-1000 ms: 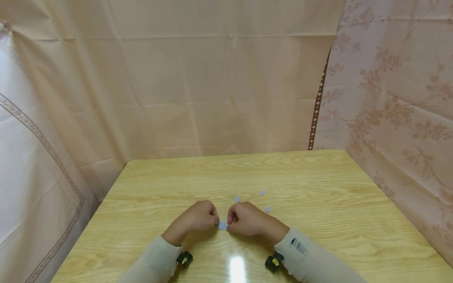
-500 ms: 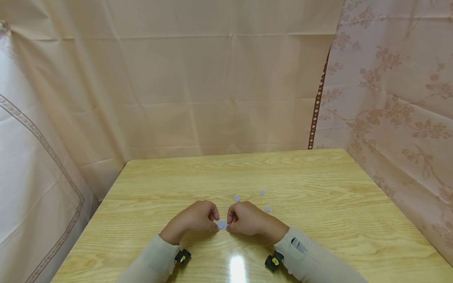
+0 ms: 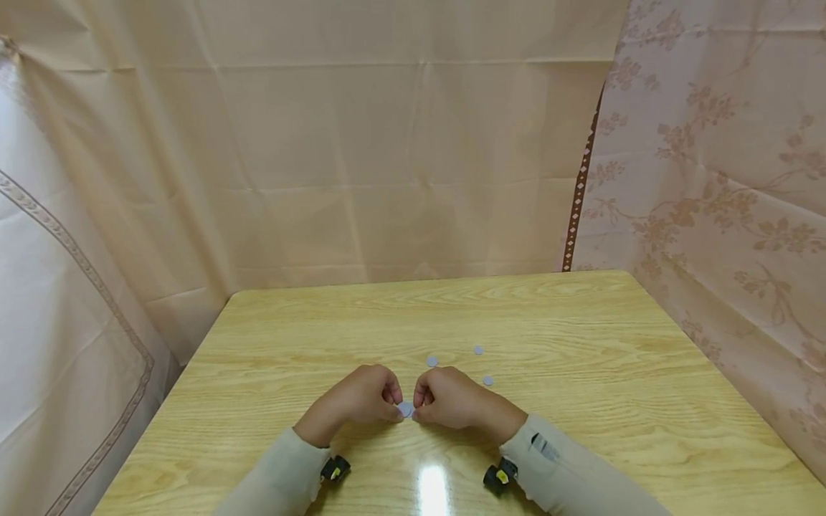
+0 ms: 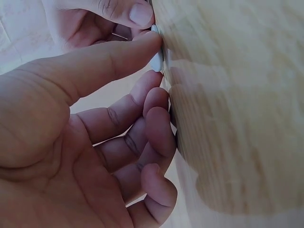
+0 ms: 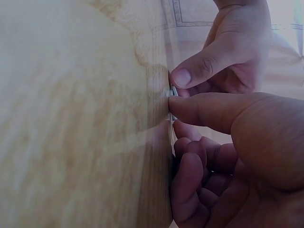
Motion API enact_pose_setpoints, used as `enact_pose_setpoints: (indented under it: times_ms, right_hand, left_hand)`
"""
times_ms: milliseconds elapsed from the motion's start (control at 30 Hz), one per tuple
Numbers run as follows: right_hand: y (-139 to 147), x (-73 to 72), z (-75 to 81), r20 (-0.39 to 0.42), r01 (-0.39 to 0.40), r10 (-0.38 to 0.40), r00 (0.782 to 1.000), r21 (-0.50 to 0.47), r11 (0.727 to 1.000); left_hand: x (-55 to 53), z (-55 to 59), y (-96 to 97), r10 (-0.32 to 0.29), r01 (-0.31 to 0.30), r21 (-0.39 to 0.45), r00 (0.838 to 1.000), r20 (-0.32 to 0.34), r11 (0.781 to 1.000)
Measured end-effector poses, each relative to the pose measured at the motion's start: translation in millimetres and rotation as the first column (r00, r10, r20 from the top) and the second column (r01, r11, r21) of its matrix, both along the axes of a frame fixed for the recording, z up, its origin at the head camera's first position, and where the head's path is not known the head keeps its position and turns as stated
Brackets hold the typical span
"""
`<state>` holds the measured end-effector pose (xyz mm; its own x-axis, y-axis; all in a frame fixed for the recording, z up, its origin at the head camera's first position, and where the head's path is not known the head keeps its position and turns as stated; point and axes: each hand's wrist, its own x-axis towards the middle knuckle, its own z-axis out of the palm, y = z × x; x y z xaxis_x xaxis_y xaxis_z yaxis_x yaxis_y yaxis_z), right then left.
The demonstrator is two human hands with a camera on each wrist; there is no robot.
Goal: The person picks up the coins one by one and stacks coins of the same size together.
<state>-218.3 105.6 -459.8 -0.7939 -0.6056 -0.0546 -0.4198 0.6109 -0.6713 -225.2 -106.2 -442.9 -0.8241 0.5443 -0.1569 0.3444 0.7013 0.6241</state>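
Two thin pale grey discs [image 3: 406, 409] overlap on the wooden table, in the small gap between both hands. From the left, my left hand [image 3: 368, 395] holds a disc [image 4: 157, 62] by its edges between thumb and index fingertip; its other fingers curl loosely at the tabletop. Opposite it, my right hand [image 3: 452, 398] has thumb and index fingertip on either side of a disc edge, a thin sliver in the right wrist view, with the remaining fingers curled under. The fingertips cover much of both discs.
Beyond the right hand lie three more pale discs: one disc [image 3: 432, 361] close to the knuckles, another disc [image 3: 478, 350] farther back, and a third disc [image 3: 487, 380] to the right. Curtains [image 3: 387, 179] stand around the table [image 3: 290, 322].
The left fingers spread apart, the thumb drawing back slightly, then moved right again to the discs. The right hand has stayed nearly still. The overlapping discs shifted very slightly.
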Motion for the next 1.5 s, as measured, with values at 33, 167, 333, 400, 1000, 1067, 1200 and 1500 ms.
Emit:
enact_pose_setpoints:
  times_ms: [33, 167, 333, 400, 1000, 1067, 1200, 1500]
  right_hand:
    - [0.0, 0.0, 0.3, 0.000, 0.000, 0.000, 1.000, 0.002, 1.000]
    - [0.0, 0.3, 1.6, -0.003, 0.005, -0.005, 1.000, 0.011, 1.000]
    - [0.1, 0.4, 2.0, 0.004, 0.005, -0.005, 1.000, 0.017, 1.000]
    - [0.3, 0.4, 2.0, 0.008, 0.005, -0.005, 1.000, 0.017, 1.000]
    - [-1.1, 0.1, 2.5, -0.007, 0.014, -0.014, 1.000, 0.023, 1.000]
    - [-0.9, 0.1, 2.4, -0.008, 0.009, -0.009, 1.000, 0.019, 1.000]
    - [-0.4, 0.2, 2.0, -0.001, 0.003, -0.003, 1.000, 0.005, 1.000]
    - [-0.2, 0.1, 0.2, -0.025, -0.013, 0.012, 1.000, -0.017, 1.000]
  left_hand:
    - [0.1, 0.0, 0.2, -0.001, 0.001, 0.000, 1.000, -0.001, 1.000]
    - [0.3, -0.7, 0.6, -0.008, 0.008, 0.011, 1.000, -0.007, 1.000]
    - [0.9, -0.4, 1.1, -0.014, 0.014, 0.024, 1.000, -0.003, 1.000]
    - [0.7, -0.2, 1.2, -0.013, 0.013, 0.026, 1.000, 0.001, 1.000]
    - [0.0, -2.6, 3.9, -0.014, 0.015, 0.020, 0.999, -0.039, 1.000]
    - [0.4, -2.1, 4.3, -0.010, 0.011, 0.019, 0.999, -0.042, 1.000]
    - [0.7, -1.5, 4.3, -0.016, 0.017, 0.026, 0.999, -0.040, 1.000]
    - [1.8, 0.0, 5.6, -0.033, 0.034, 0.036, 0.999, -0.040, 0.999]
